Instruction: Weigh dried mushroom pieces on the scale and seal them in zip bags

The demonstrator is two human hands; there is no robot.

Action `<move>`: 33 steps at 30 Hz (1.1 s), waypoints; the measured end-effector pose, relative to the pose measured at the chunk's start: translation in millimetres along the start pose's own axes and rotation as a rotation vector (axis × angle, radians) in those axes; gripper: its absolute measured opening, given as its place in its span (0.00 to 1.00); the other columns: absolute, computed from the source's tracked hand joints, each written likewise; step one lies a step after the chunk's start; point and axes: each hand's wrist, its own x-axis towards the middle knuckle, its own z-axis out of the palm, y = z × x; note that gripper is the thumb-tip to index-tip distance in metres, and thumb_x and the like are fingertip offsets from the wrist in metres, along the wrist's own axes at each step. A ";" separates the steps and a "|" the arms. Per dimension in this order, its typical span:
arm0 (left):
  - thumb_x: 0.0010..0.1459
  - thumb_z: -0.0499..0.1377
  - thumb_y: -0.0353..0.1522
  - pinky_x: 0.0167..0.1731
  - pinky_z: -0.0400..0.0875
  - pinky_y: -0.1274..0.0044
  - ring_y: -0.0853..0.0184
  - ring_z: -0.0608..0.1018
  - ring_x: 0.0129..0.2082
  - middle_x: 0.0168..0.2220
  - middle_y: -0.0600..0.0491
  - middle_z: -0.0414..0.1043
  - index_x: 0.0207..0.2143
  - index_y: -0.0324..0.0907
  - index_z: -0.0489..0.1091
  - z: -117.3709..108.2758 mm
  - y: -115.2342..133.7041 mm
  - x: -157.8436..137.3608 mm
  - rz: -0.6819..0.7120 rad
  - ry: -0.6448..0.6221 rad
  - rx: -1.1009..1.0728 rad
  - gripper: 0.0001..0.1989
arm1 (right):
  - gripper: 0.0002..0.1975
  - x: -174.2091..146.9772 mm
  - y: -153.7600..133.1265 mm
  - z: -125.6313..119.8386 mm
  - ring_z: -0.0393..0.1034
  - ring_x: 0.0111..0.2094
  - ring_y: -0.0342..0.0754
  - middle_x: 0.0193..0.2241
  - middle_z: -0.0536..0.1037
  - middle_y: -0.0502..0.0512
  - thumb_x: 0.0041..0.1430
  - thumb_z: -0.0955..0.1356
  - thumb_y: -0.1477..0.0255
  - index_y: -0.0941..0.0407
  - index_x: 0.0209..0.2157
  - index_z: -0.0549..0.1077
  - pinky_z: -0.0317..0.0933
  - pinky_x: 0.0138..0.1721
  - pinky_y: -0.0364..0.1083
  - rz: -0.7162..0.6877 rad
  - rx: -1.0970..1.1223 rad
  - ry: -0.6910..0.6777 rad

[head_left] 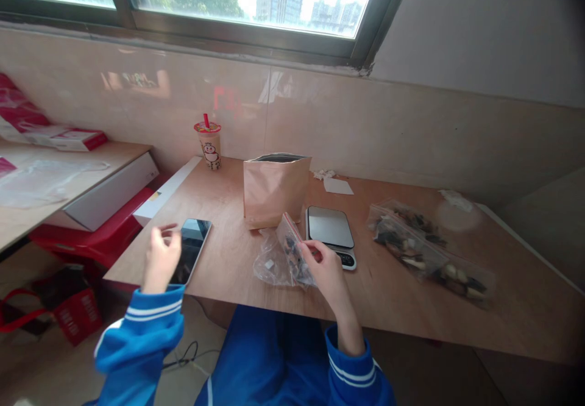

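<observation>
My right hand (320, 259) pinches the top edge of a clear zip bag (295, 253) with dark dried pieces in it. Beside that bag, on the table, lies a crumpled clear plastic bag (269, 266) with a small white square in it. My left hand (161, 253) is raised with fingers curled apart and nothing between them, at the left edge of a dark-screened tablet (194, 244). Behind the zip bag stands a brown paper pouch (276, 189), its mouth open at the top. Just right of the pouch is a white kitchen scale (329, 228) with a bare plate.
Several filled zip bags (411, 247) lie at the right of the wooden table (365, 314). A lidded drink cup (211, 147) with a red straw stands near the wall. White paper (339, 186) lies behind the scale. To the left are a red stool (91, 235) and another table (132, 150).
</observation>
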 end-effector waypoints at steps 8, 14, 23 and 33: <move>0.60 0.51 0.49 0.30 0.67 0.76 0.69 0.69 0.26 0.25 0.54 0.66 0.28 0.42 0.65 85.4 125.6 -123.7 0.262 -0.722 -0.742 0.20 | 0.15 5.5 -47.8 3.4 0.69 0.25 0.46 0.24 0.76 0.53 0.58 0.66 0.59 0.56 0.31 0.76 0.61 0.27 0.43 -0.059 0.192 0.033; 0.63 0.46 0.50 0.34 0.69 0.72 0.64 0.73 0.30 0.29 0.50 0.72 0.36 0.42 0.69 100.4 134.8 -118.5 0.286 -0.678 -0.732 0.23 | 0.16 4.2 -44.4 -5.0 0.71 0.31 0.45 0.32 0.75 0.55 0.62 0.63 0.61 0.56 0.32 0.77 0.64 0.32 0.42 -0.201 0.184 -0.022; 0.66 0.40 0.39 0.33 0.68 0.73 0.64 0.75 0.31 0.29 0.49 0.74 0.31 0.42 0.70 106.6 149.6 -102.8 0.455 -0.619 -0.438 0.22 | 0.11 14.8 -31.8 -11.8 0.72 0.30 0.47 0.34 0.79 0.56 0.57 0.67 0.65 0.56 0.34 0.79 0.66 0.32 0.45 -0.207 0.003 0.023; 0.66 0.42 0.39 0.30 0.61 0.77 0.68 0.71 0.26 0.25 0.54 0.71 0.23 0.42 0.66 111.6 162.5 -76.6 0.641 -0.781 -0.144 0.22 | 0.10 39.7 -21.2 -17.0 0.73 0.23 0.48 0.20 0.78 0.53 0.54 0.67 0.67 0.56 0.24 0.75 0.65 0.27 0.44 -0.031 0.053 0.033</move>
